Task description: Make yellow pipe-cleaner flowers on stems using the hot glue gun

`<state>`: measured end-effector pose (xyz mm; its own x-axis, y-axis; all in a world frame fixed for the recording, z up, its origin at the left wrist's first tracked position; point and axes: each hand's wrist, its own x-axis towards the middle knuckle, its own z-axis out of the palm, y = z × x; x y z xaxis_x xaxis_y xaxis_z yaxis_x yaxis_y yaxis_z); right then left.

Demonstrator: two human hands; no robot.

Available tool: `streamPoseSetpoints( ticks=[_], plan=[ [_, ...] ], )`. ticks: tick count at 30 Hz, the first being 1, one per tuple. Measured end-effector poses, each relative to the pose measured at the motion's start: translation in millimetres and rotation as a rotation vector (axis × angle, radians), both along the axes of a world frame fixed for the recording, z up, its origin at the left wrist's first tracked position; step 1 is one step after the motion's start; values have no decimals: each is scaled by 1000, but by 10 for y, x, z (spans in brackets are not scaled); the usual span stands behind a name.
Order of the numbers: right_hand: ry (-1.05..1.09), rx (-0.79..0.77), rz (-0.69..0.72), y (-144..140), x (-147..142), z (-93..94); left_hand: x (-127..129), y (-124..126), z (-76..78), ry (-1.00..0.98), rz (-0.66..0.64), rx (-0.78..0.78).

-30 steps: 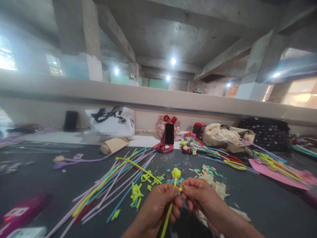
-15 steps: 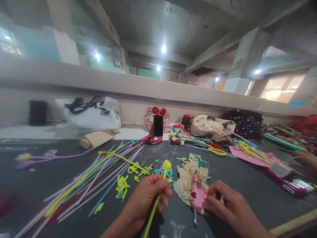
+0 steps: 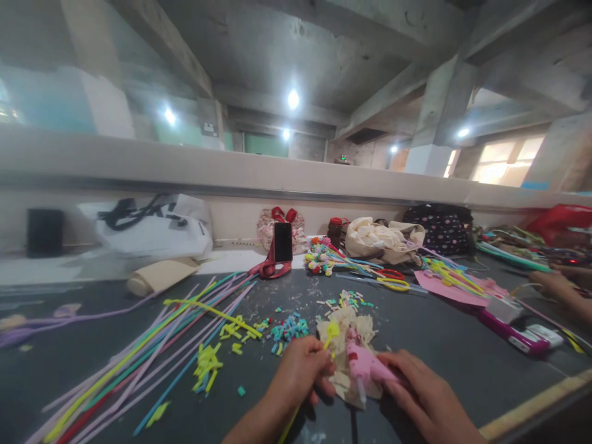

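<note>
My left hand (image 3: 303,370) pinches a yellow pipe cleaner (image 3: 332,332) whose top end is bunched into a small ball. Its stem runs down behind the fingers toward the bottom edge. Just to the right, a pink glue gun (image 3: 363,362) lies over a crumpled beige cloth or paper (image 3: 342,385), its stained nozzle pointing away from me. The yellow ball is close beside that nozzle; contact cannot be made out. Around the glue gun's handle, the fingers of my right hand (image 3: 419,385) are closed. Small cut blue pieces (image 3: 290,328) lie beyond my left hand.
Long coloured pipe cleaners (image 3: 152,351) and yellow cut bits (image 3: 207,364) spread at left. A phone (image 3: 283,242) stands at the back, near scissors (image 3: 393,279) and finished-looking bunches (image 3: 321,256). At right lie a pink sheet (image 3: 448,288), a purple device (image 3: 509,333) and another person's hand (image 3: 557,290).
My left hand has brought the yellow pipe cleaner rightward, close to the nozzle. My right hand now wraps the glue gun's handle, and the gun has turned slightly. The view has shifted right.
</note>
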<state>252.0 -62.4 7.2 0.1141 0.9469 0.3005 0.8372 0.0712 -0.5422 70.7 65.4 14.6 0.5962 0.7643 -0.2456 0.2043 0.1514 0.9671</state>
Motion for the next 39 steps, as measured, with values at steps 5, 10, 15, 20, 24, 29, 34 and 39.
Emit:
streamPoseSetpoints(
  ticks=[5, 10, 15, 20, 24, 29, 34, 39],
  plan=[
    [475, 61, -147, -41, 180, 86, -6, 6, -62, 37, -12, 1],
    [992, 120, -343, 1, 318, 112, -5, 5, -80, 40, -16, 26],
    [1208, 217, -374, 48, 344, 112, -20, -2, -123, 23, -20, 54],
    [972, 317, -473, 78, 406, 178, -5, -6, -122, 57, -7, 38],
    [885, 361, -509, 79, 482, 257, 4, -14, -88, 64, -8, 16],
    [1023, 445, -483, 96, 544, 293, 1, -4, -98, 23, -22, 27],
    [1226, 448, -428, 88, 487, 337, -14, 15, -83, -26, 5, 10],
    [1450, 232, -213, -50, 357, 268, -123, 1, 36, -230, 39, -135]
  ],
)
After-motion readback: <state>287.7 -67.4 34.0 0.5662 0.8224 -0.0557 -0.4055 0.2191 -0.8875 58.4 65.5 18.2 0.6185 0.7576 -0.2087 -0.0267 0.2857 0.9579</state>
